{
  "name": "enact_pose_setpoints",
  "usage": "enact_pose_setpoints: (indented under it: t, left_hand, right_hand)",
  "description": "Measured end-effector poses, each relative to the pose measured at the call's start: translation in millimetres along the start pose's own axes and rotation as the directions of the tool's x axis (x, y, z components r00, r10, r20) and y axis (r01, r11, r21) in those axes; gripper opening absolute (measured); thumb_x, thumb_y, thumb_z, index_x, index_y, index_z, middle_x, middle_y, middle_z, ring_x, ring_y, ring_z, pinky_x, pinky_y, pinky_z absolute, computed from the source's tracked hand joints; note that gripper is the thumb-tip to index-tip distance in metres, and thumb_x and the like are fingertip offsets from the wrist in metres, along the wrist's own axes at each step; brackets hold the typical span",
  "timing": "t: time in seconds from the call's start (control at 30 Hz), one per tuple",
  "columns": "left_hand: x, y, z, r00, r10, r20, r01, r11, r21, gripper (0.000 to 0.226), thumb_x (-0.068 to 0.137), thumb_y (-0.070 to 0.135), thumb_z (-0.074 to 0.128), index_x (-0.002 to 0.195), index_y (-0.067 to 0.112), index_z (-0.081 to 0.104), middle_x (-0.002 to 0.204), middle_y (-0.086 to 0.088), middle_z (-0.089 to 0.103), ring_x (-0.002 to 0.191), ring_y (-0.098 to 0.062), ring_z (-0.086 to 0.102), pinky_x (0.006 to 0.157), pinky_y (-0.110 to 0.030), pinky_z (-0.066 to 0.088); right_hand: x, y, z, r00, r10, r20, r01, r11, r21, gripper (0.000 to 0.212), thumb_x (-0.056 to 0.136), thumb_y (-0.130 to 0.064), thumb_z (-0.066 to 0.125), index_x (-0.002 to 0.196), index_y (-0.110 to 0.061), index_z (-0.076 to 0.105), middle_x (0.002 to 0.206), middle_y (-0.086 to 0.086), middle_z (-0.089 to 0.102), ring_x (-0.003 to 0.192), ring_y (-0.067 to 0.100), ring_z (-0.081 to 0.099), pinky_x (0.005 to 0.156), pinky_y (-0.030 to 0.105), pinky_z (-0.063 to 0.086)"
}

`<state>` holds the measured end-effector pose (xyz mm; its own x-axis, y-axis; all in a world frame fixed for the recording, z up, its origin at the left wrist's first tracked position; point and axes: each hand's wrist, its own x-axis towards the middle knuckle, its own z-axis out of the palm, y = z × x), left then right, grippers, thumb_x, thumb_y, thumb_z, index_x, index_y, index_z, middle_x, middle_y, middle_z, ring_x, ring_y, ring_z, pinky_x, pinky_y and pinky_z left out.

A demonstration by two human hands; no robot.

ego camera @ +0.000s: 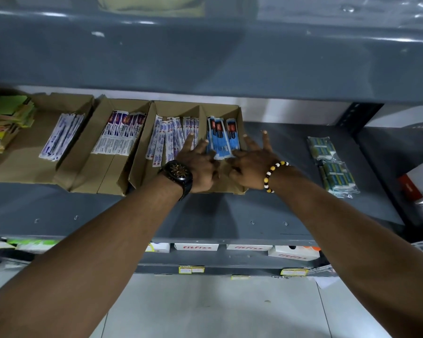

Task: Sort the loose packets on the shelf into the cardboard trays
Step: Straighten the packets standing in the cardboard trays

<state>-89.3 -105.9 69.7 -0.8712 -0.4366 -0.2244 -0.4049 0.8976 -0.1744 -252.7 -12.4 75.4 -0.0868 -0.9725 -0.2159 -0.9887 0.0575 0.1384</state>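
Note:
Several cardboard trays (178, 107) stand side by side on the grey shelf (274, 206). The rightmost compartment holds blue packets (221, 137) with red and black tops. Both hands reach into that compartment. My left hand (198, 164), with a black watch on the wrist, rests at the near ends of the blue packets with fingers spread. My right hand (252, 162), with a beaded bracelet, touches the same packets from the right, fingers apart. White and blue packets (167, 136) fill the compartment to the left. Whether either hand pinches a packet is hidden.
More trays to the left hold purple-and-white packets (121, 134) and white sachets (61, 136). Green and yellow boxes (6, 118) are stacked at far left. Clear bags of green-blue packs (331, 164) lie on the shelf at right. White boxes (247, 247) sit on the shelf below.

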Motion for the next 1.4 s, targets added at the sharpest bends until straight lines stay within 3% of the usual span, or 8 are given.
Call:
enact_pose_setpoints:
  t: [0.17,0.3,0.47,0.57,0.73,0.93,1.13,1.4]
  left_hand:
    - [-16.9,2.7,-7.7,0.997,0.026,-0.078,-0.03,0.998,-0.05,0.056,0.102,0.053,0.017,0.154,0.035,0.027,0.167,0.001,0.016,0.154,-0.031,-0.002,0.12,-0.061,-0.01]
    - [-49.2,-13.5,-6.2,0.995,-0.1,-0.01,0.099,0.992,-0.072,0.06,0.102,0.052,0.011,0.158,0.03,0.012,0.169,0.002,-0.001,0.154,-0.026,-0.012,0.121,-0.055,-0.011]
    - [-93.8,-53.7,13.9,0.975,-0.215,-0.053,0.213,0.976,-0.044,0.065,0.098,0.054,0.008,0.155,0.028,0.023,0.168,0.001,0.014,0.154,-0.028,0.0,0.122,-0.054,-0.003]
    - [-114.8,-77.7,24.4,0.971,-0.234,0.041,0.237,0.968,-0.078,0.061,0.101,0.053,0.014,0.157,0.029,0.013,0.169,0.0,0.007,0.155,-0.027,-0.007,0.122,-0.055,-0.007]
    - [-125.2,-100.5,29.6,0.98,-0.174,0.098,0.182,0.98,-0.081,0.06,0.101,0.051,0.021,0.157,0.029,0.014,0.169,-0.001,0.001,0.154,-0.029,-0.012,0.12,-0.057,-0.01]
    - [-98.0,-112.4,25.2,0.981,-0.083,0.178,0.083,0.996,0.008,0.061,0.096,0.056,0.021,0.152,0.033,0.029,0.169,-0.002,0.008,0.154,-0.028,-0.012,0.118,-0.06,-0.017]
    - [-77.8,-117.1,27.4,0.963,-0.042,0.267,0.004,0.99,0.141,0.061,0.095,0.066,0.016,0.15,0.044,0.03,0.168,0.001,0.013,0.154,-0.029,-0.01,0.116,-0.066,-0.014]
    - [-79.8,-125.3,21.5,0.977,-0.016,0.211,-0.002,0.996,0.085,0.064,0.092,0.06,0.014,0.149,0.039,0.033,0.164,0.006,0.028,0.155,-0.029,-0.005,0.117,-0.063,-0.013]
  right_hand:
    - [-13.1,-1.9,-8.8,0.995,-0.01,-0.098,0.022,0.993,0.119,0.051,0.095,-0.045,0.03,0.144,-0.039,0.043,0.157,-0.005,0.036,0.152,0.033,0.008,0.114,0.067,-0.012]
    - [-21.2,-8.4,-14.8,0.982,0.013,-0.19,0.021,0.984,0.176,0.056,0.095,-0.041,0.041,0.148,-0.025,0.04,0.159,-0.003,0.034,0.151,0.03,0.013,0.119,0.06,-0.004]
    - [-16.5,-34.6,-27.6,0.983,-0.024,-0.179,0.062,0.976,0.211,0.064,0.091,-0.047,0.032,0.151,-0.024,0.035,0.161,-0.001,0.03,0.152,0.028,0.014,0.121,0.052,0.002]
    - [-7.7,-56.7,-33.6,0.984,-0.064,-0.168,0.099,0.973,0.208,0.058,0.096,-0.044,0.033,0.151,-0.024,0.035,0.162,-0.002,0.029,0.152,0.028,0.013,0.121,0.051,0.004]
    - [11.8,-88.4,-33.0,0.995,-0.07,-0.068,0.086,0.959,0.27,0.053,0.099,-0.044,0.035,0.151,-0.031,0.035,0.163,-0.007,0.023,0.153,0.023,0.005,0.122,0.049,-0.003]
    - [36.2,-100.2,-37.9,0.985,-0.163,0.049,0.161,0.986,0.028,0.058,0.093,-0.058,0.024,0.142,-0.036,0.047,0.159,-0.003,0.033,0.153,0.029,0.004,0.12,0.059,-0.001]
    - [54.4,-106.8,-34.7,0.982,-0.129,0.137,0.139,0.988,-0.073,0.061,0.09,-0.064,0.021,0.148,-0.047,0.031,0.163,-0.009,0.023,0.153,0.027,-0.004,0.117,0.06,-0.013]
    - [53.0,-107.8,-42.3,0.986,-0.143,-0.09,0.147,0.988,0.048,0.057,0.085,-0.051,0.036,0.134,-0.033,0.057,0.144,-0.014,0.054,0.151,0.024,0.019,0.12,0.057,0.0]
